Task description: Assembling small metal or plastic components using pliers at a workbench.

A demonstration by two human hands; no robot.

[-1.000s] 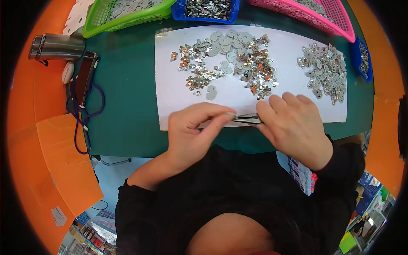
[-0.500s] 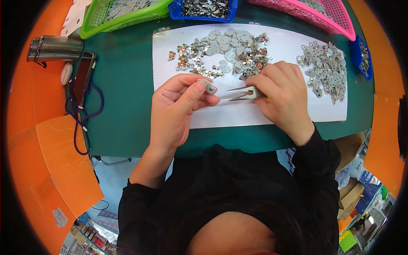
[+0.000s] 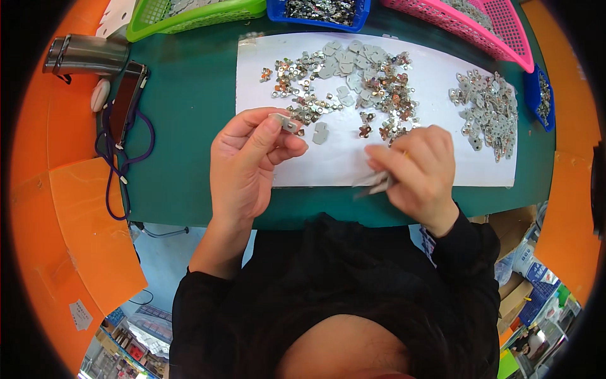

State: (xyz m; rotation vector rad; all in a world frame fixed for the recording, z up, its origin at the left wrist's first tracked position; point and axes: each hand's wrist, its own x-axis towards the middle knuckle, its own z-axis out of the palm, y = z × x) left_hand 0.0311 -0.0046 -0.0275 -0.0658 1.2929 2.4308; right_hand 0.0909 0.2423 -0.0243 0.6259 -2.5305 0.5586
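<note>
Between thumb and fingertips, my left hand (image 3: 242,161) pinches a small grey metal plate (image 3: 290,125) with a dark spot on its face. My right hand (image 3: 421,177) is wrapped round a pair of pliers (image 3: 379,183). The jaws are smeared by motion, point toward the lower left and stand apart from the plate. A loose flat grey plate (image 3: 320,133) lies on the white sheet (image 3: 322,170), close to my left fingertips. Beyond both hands, flat grey plates (image 3: 346,60) and small shiny metal fittings (image 3: 394,88) are heaped together.
At the right of the sheet lies a pile of grey metal pieces (image 3: 489,114). Along the back stand a green basket (image 3: 196,24), a blue bin (image 3: 319,24) and a pink basket (image 3: 467,42). A steel flask (image 3: 91,55) and a phone with a cord (image 3: 128,101) are at left.
My right hand has swung the pliers from pointing left to pointing lower left, away from the plate. My left hand, still holding the plate, has shifted slightly left. The whole view has shifted a little.
</note>
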